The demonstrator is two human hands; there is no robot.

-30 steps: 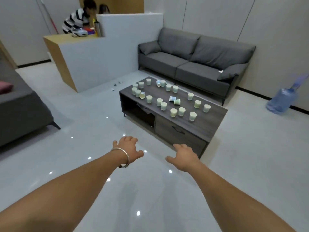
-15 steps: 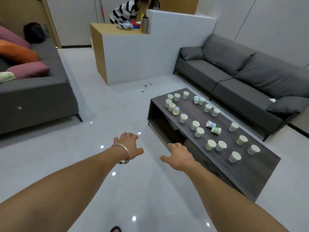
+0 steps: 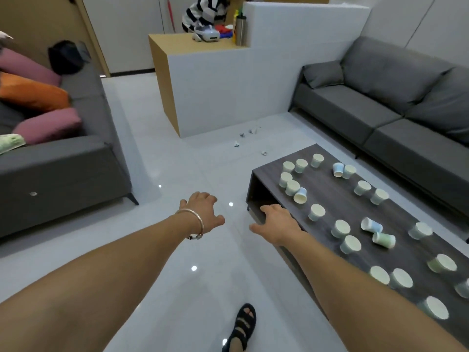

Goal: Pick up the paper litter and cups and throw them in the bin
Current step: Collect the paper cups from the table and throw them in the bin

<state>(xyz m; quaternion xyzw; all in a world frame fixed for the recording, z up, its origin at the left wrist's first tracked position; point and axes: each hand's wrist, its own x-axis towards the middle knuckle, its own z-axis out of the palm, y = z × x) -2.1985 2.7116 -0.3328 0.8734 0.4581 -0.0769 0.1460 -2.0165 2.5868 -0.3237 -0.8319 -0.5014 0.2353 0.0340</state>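
Observation:
Several paper cups [image 3: 317,212] stand upside down or lie on their sides on the dark wooden coffee table [image 3: 340,204] at the right. Small scraps of paper litter [image 3: 250,132] lie on the white floor beyond the table, near the white counter. My left hand [image 3: 203,210], with a bangle on its wrist, hovers over the floor with relaxed fingers and holds nothing. My right hand [image 3: 276,223] reaches forward over the table's near left corner, fingers loose and empty. No bin is in view.
A grey sofa [image 3: 380,102] runs along the right wall. Another grey sofa [image 3: 63,158] with pink and orange cushions stands at the left. A white and wood counter [image 3: 215,80] stands ahead, a person in a striped top behind it. My sandalled foot [image 3: 242,323] is below.
The view has swung left and moved closer, so the table now sits at my right. Both hands stay stretched forward and empty. My foot has come into view.

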